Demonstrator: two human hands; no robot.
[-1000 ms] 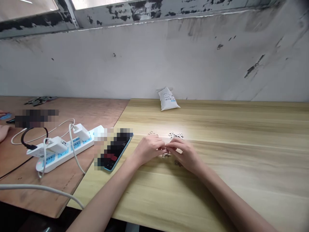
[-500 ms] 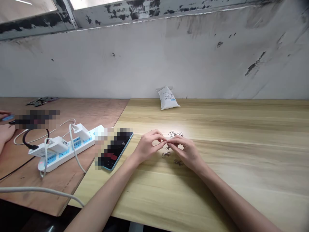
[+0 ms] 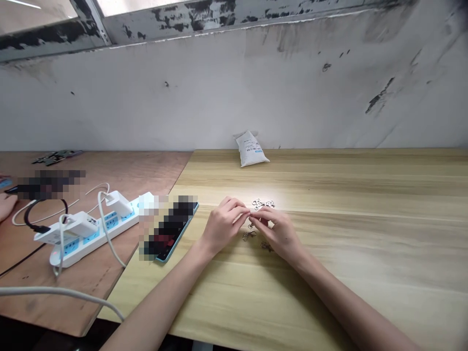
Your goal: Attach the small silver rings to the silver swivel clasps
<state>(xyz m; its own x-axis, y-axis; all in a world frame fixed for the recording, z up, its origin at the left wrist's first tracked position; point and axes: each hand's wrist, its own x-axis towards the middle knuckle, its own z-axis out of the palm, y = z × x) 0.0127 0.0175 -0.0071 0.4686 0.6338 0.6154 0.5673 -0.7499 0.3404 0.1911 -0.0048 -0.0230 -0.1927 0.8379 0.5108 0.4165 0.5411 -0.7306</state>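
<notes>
My left hand (image 3: 224,226) and my right hand (image 3: 281,233) meet over the table, fingertips pinched together. Whatever is between them is too small and hidden to make out. Just under the fingertips shows a small metal ring (image 3: 250,225); I cannot tell if it hangs from them or lies on the table. A silver snap-hook clasp (image 3: 249,236) lies below the fingers. Another clasp (image 3: 266,246) is partly covered by my right hand. Behind the hands sits a small pile of metal clasps (image 3: 263,204).
A white plastic packet (image 3: 252,150) lies near the wall. To my left are a phone (image 3: 171,234) and a white power strip (image 3: 106,229) with plugged chargers and cables. At the far left edge another person's hand (image 3: 7,204) shows beside a blurred dark object.
The view has shifted slightly, so everything sits a little further left. My fingers have drawn closer together, with the left fingers less arched. The clasps on the table keep their places.
</notes>
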